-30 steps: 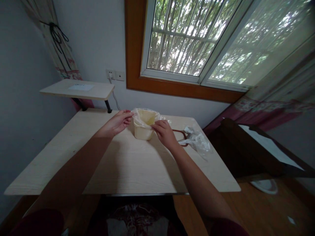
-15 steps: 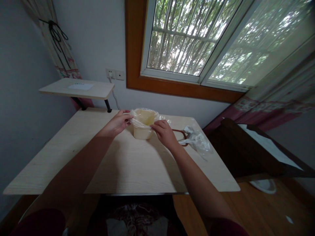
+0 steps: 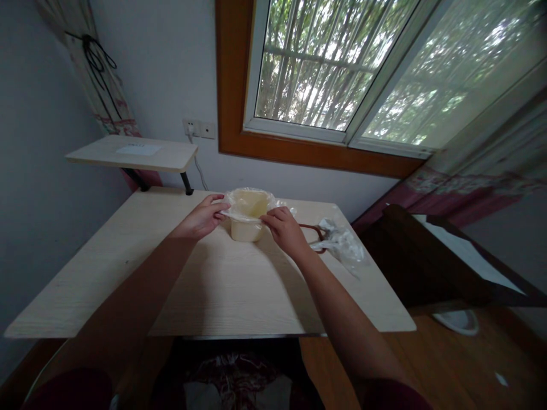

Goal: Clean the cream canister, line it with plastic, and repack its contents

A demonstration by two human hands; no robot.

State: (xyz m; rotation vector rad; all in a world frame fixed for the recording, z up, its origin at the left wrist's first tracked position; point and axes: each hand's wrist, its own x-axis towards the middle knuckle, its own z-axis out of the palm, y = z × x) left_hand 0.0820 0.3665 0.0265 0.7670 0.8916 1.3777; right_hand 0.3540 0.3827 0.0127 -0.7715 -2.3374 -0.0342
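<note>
1. Because the right hand point(image 3: 282, 225) covers part of the cream container point(image 3: 247, 232), the right end of its rim is hidden.
2. The near wall also blocks the view of the container's bottom; the far inner wall looks pale yellow.
3. Partly behind the right hand lies a brown loop point(image 3: 316, 227), its left end out of sight; what it belongs to is hard to tell.
4. Crumpled clear plastic point(image 3: 345, 244) touches the loop, its outline too see-through to trace fully.
5. The container stands upright on the tabletop point(image 3: 239, 296), towards the back edge, between the two hands.
6. A thin clear bag point(image 3: 237, 214) lines it and folds outward over the rim.
7. The left hand point(image 3: 204, 217) pinches the bag's edge at the left; the right hand grips bag and rim at the near right.
</note>
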